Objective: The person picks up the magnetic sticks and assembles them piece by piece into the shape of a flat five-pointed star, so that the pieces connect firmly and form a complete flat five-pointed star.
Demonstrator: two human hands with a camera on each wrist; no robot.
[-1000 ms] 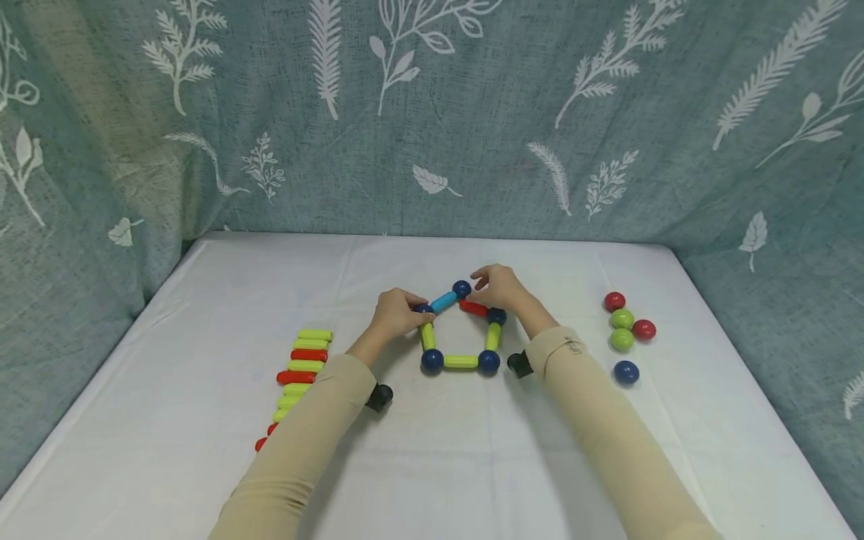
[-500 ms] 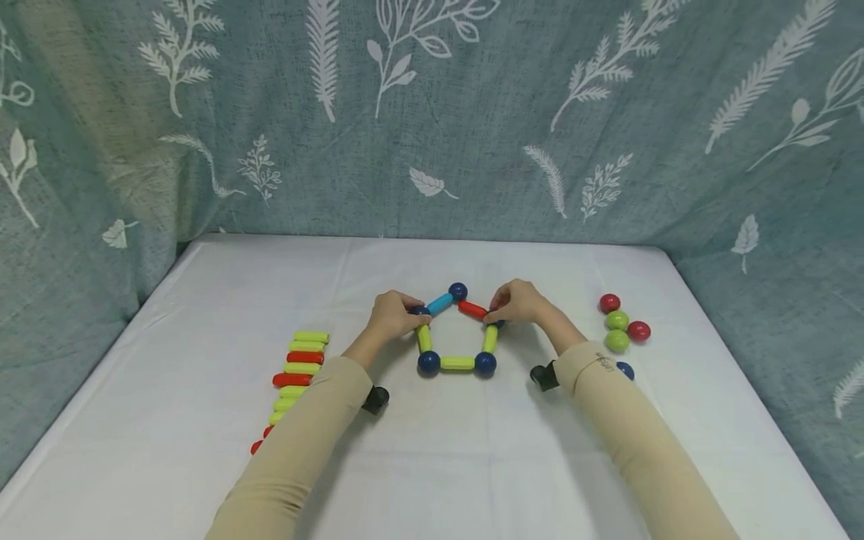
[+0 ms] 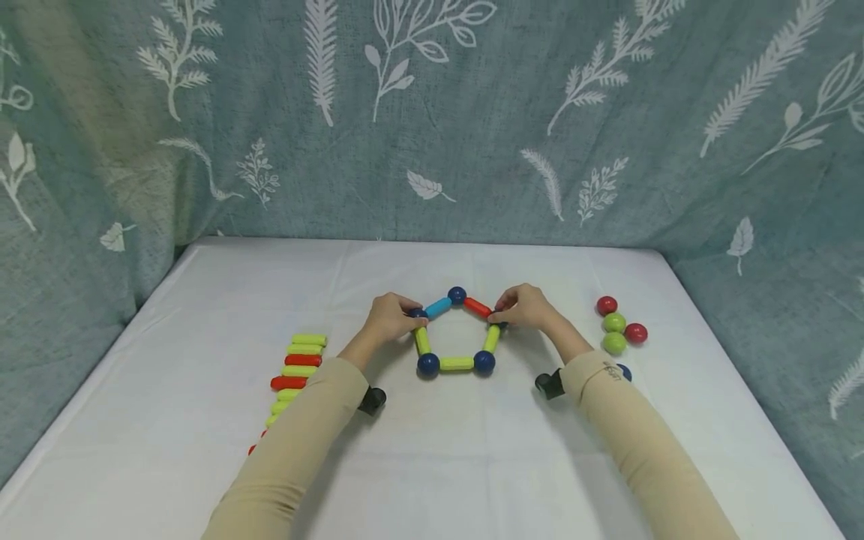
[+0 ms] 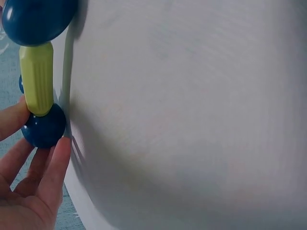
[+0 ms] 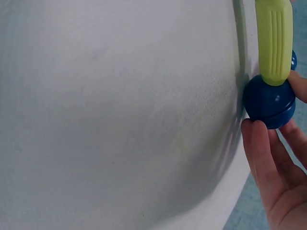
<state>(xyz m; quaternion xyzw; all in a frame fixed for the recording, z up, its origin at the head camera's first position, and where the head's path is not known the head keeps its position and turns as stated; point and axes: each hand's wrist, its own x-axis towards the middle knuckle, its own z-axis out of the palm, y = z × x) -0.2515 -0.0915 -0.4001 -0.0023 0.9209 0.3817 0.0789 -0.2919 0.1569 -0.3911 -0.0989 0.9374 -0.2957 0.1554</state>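
On the white table lies a five-sided ring of dark blue balls joined by short rods. My left hand [image 3: 391, 319] pinches the ring's left ball [image 4: 44, 127] between thumb and fingers. The right ball [image 5: 269, 103] is gripped the same way by my right hand [image 3: 529, 307]. Between the hands, a light blue rod [image 3: 439, 307] and a red rod [image 3: 478, 307] meet the far ball [image 3: 457, 295]. Yellow-green rods form both sides and the near edge [image 3: 457, 364], which runs between two near balls, one at left [image 3: 428, 365] and one at right [image 3: 484, 363].
A column of yellow-green and red rods [image 3: 302, 360] lies at left, partly behind the left sleeve. At right sit red balls [image 3: 636, 333], green balls [image 3: 614, 343] and a blue ball [image 3: 625, 372] half hidden by the right sleeve. A patterned curtain [image 3: 432, 135] hangs behind.
My right hand has left the far ball and taken hold of the right ball. The red rod's far end has shifted to the far ball's right side. My left hand stays on its ball.
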